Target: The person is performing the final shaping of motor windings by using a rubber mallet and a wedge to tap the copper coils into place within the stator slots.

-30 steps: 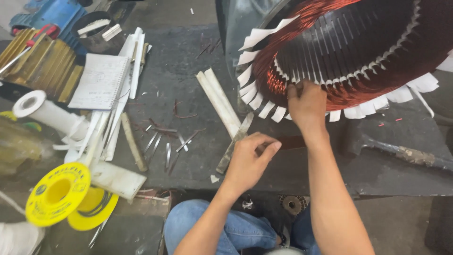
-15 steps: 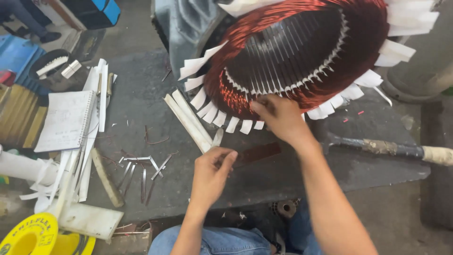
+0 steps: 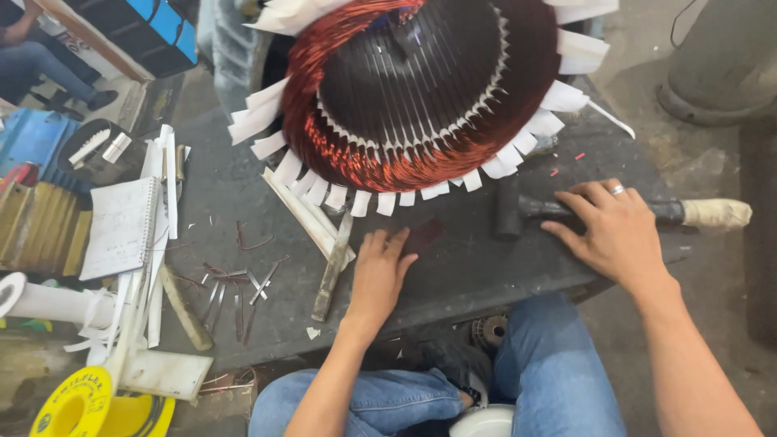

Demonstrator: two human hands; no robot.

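Copper-wound stator (image 3: 421,97) above the dark workbench (image 3: 243,194). Right hand (image 3: 617,231), fingers spread, rests on a hammer (image 3: 566,210), ungripped. Left hand (image 3: 380,275) lies flat, open, beside a flat metal bar (image 3: 332,267).

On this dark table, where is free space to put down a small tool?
Bare table lies between the notebook and the copper winding. A smaller patch sits between the left hand and right hand. The metal strips area is crowded.

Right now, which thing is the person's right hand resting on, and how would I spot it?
Find the big copper-wound motor stator on the dark workbench. Just below its right edge lies a hammer under the right hand. Unlike the flat metal bar nearby, it has a black head and a cloth-wrapped handle end.
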